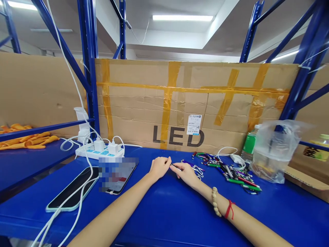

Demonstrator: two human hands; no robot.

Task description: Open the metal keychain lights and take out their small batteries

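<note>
Just above the blue tabletop, my two hands meet near the middle of the view. My left hand [159, 167] is closed, its fingertips around one end of a slim dark pen [175, 167]. The other end of the pen lies in the pinched fingers of my right hand [187, 174]. Most of the pen is hidden by the fingers. Right behind my right hand are a few purple pens and a bunch of white cord [198, 171]. A loose pile of green, red, purple and silver pens [232, 173] spreads to the right.
Two phones, one in a pale case [69, 192] and one partly blurred [123, 178], lie left with white cables across them. A power strip [88, 151] with chargers stands behind. At right are a green-labelled bottle [249, 144] and a bagged plastic tub [268, 161]. Cardboard [136, 113] walls the back.
</note>
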